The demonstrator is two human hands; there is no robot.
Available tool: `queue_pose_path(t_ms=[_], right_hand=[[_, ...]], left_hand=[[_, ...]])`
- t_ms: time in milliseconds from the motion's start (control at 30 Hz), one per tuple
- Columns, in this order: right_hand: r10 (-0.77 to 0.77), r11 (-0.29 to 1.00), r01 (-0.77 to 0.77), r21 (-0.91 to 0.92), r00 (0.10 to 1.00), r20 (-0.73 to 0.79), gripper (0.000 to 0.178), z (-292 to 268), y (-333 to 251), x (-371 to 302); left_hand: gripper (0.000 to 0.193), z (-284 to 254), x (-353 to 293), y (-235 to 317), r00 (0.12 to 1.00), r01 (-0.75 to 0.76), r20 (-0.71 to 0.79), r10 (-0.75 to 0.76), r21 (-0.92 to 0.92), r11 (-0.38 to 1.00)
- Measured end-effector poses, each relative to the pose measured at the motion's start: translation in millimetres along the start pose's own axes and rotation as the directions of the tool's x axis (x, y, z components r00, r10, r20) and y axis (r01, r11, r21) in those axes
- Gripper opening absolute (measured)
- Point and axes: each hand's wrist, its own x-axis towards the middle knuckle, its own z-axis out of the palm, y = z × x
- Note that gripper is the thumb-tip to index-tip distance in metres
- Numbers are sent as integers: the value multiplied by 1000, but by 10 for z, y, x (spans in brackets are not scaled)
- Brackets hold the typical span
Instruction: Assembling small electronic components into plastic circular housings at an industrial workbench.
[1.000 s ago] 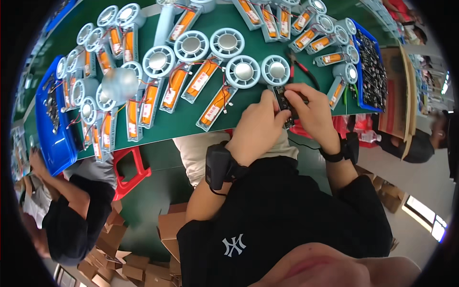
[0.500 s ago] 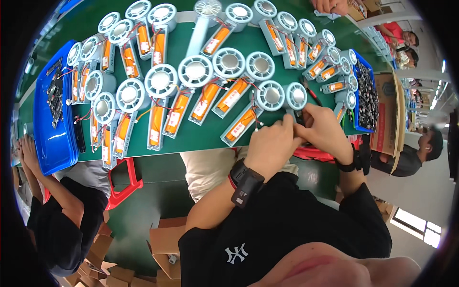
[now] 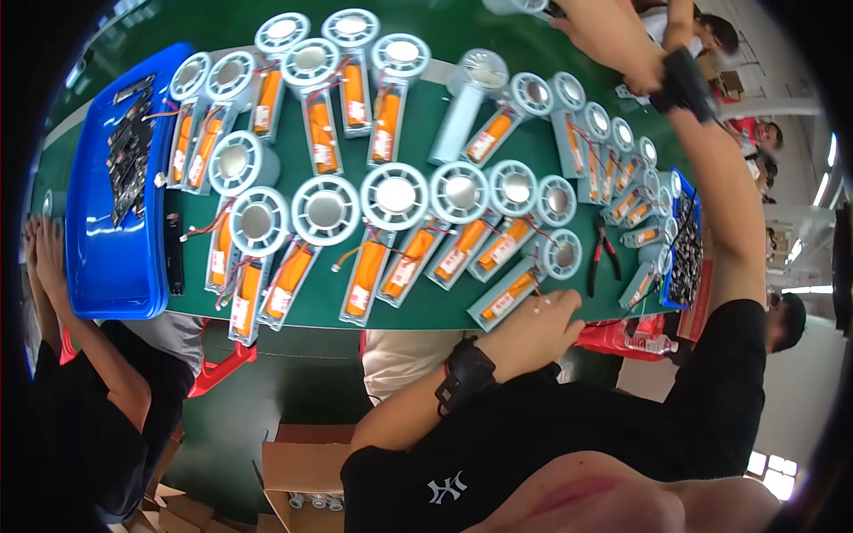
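From here I can't tell either grip: right hand cropped beyond the pliers, left hand nearside of them, palm hidden.

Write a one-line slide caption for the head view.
Left hand beside round-headed, pale blue units on a green table; right hand stretched forward.

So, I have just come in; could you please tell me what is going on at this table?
A person works bare-handed at a green table spread with pale blue, round-headed units, many showing an orange part. The left hand is at the near edge beside the nearest unit; contact is unclear. The right arm stretches across, with the right hand near another unit cut off by the picture's edge; I cannot tell whether it holds that. Red-handled pliers lie towards the right.
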Motion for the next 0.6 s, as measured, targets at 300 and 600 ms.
queue_pose_path(t_ms=[300, 600], right_hand=[[-338, 924, 221, 313, 854, 396, 16, 555, -7, 1243], [-263, 941, 224, 254, 955, 135, 37, 880, -337, 2482]], left_hand=[[23, 121, -102, -62, 995, -95, -33, 95, 8, 995], [21, 35, -82, -20, 993, -109, -54, 106, -43, 993]])
